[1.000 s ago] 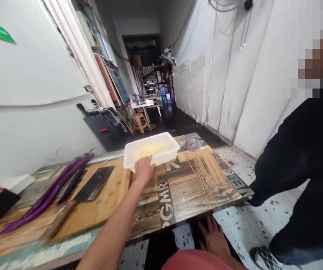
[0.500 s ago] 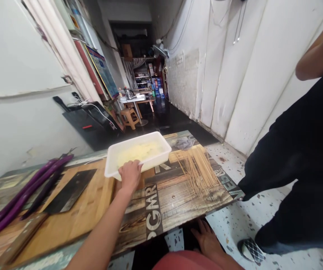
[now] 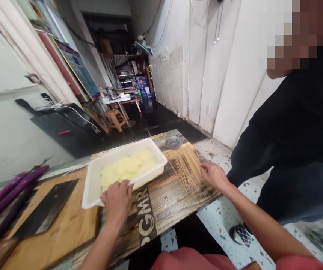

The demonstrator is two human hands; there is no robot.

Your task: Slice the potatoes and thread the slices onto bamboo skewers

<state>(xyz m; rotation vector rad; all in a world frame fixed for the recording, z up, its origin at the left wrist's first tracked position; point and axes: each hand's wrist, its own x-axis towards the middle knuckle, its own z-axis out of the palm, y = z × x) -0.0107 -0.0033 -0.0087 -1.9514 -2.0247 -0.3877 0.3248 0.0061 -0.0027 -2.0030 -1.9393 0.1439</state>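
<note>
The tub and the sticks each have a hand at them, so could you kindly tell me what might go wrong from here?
The left hand grips only the near rim of the tub, so a tug might tip it and spill the yellow pieces.
The sticks lie loose near the table edge, so the right hand could knock some off.
The cleaver lies uncovered on the board; a bump might shift it.

On the table (image 3: 175,205), eggplants (image 3: 23,185) lie left of the cleaver (image 3: 47,208), which rests on the board (image 3: 68,221). Right of the cleaver stands the tub (image 3: 92,183), slices (image 3: 127,167) in it; skewers (image 3: 186,167) lie right of the tub, a rag (image 3: 174,142) just behind them.
</note>
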